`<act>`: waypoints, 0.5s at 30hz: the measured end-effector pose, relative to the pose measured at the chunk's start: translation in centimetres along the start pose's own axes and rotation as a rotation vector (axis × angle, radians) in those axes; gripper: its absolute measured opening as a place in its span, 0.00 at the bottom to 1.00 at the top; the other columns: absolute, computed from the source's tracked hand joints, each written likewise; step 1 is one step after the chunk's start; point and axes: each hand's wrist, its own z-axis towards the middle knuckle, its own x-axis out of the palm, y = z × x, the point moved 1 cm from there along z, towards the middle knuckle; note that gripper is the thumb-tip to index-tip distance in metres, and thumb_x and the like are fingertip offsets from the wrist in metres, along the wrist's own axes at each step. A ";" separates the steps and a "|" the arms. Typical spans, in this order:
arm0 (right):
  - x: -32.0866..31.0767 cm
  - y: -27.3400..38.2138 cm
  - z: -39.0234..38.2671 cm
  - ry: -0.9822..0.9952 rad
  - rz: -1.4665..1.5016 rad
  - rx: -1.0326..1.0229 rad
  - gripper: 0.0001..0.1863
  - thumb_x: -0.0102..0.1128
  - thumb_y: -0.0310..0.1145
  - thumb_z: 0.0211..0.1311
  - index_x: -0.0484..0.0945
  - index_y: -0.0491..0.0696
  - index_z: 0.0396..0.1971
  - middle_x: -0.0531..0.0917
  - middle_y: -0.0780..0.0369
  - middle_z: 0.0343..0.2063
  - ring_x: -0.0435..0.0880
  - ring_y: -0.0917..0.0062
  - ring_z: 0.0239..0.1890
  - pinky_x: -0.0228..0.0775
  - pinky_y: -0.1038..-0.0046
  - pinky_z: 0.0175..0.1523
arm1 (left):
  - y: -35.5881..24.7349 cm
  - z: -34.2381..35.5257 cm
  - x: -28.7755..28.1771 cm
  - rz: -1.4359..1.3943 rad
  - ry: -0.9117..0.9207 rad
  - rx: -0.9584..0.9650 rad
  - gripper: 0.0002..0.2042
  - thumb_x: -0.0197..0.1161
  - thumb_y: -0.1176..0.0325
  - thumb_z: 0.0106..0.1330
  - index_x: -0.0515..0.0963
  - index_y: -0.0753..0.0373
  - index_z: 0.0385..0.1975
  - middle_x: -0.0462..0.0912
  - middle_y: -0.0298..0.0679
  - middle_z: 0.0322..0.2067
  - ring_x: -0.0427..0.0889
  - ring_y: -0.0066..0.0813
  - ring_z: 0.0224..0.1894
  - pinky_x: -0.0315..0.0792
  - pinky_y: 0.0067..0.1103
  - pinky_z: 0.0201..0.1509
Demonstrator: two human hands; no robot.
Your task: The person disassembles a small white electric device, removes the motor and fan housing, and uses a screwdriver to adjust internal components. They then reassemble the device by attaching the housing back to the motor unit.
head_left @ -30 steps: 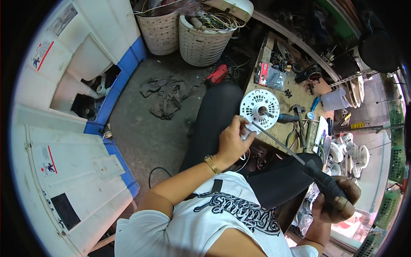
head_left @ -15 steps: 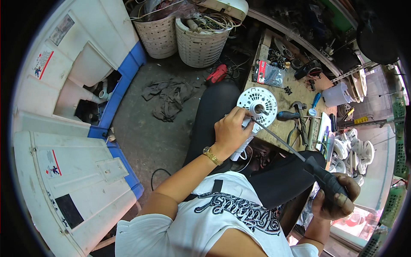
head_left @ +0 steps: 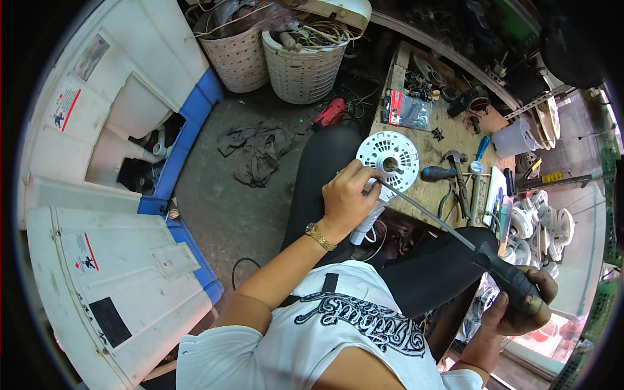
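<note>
White slotted disc (head_left: 391, 149), pinched at lower rim by left hand (head_left: 350, 197), at edge of wooden workbench (head_left: 424, 148) bearing hammer (head_left: 462, 188) and pliers (head_left: 452, 187), long screwdriver (head_left: 504, 273) gripped in right hand (head_left: 520, 318), dark cloth (head_left: 259, 156) on grey floor (head_left: 211, 182), wire-filled basket (head_left: 302, 75) beyond

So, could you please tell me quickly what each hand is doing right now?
Left hand: curled closed beside the white slotted disc; exactly what it grips is hidden.
Right hand: closed, holding the black-handled screwdriver.
</note>
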 end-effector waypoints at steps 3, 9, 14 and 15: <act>-0.2 -0.2 -0.2 -0.018 -0.011 0.022 0.21 0.64 0.29 0.61 0.62 0.57 0.48 0.69 0.49 0.47 0.80 0.62 0.37 0.80 0.68 0.38 | -0.2 0.2 -0.2 0.044 -0.005 0.084 0.06 0.68 0.71 0.52 0.81 0.56 0.29 0.77 0.33 0.29 0.82 0.35 0.31 0.76 0.30 0.30; -0.5 -0.3 -0.4 -0.043 -0.024 0.044 0.21 0.64 0.30 0.60 0.61 0.57 0.46 0.70 0.49 0.47 0.81 0.63 0.36 0.81 0.69 0.37 | -0.3 0.4 -0.2 0.078 0.000 0.145 0.06 0.68 0.72 0.52 0.82 0.57 0.29 0.80 0.33 0.29 0.83 0.36 0.29 0.76 0.28 0.31; -0.6 -0.3 -0.6 -0.052 -0.037 0.069 0.20 0.64 0.31 0.60 0.61 0.56 0.45 0.70 0.49 0.46 0.80 0.63 0.38 0.81 0.69 0.38 | -0.1 0.5 -0.3 0.105 0.004 0.198 0.05 0.69 0.72 0.51 0.81 0.57 0.28 0.79 0.33 0.28 0.82 0.36 0.29 0.76 0.28 0.30; -0.5 -0.3 -0.6 -0.051 -0.042 0.073 0.20 0.64 0.31 0.61 0.61 0.56 0.45 0.70 0.49 0.46 0.80 0.63 0.38 0.81 0.69 0.38 | -0.1 0.5 -0.3 0.115 0.006 0.205 0.05 0.69 0.72 0.51 0.81 0.57 0.28 0.79 0.33 0.27 0.82 0.36 0.29 0.76 0.28 0.30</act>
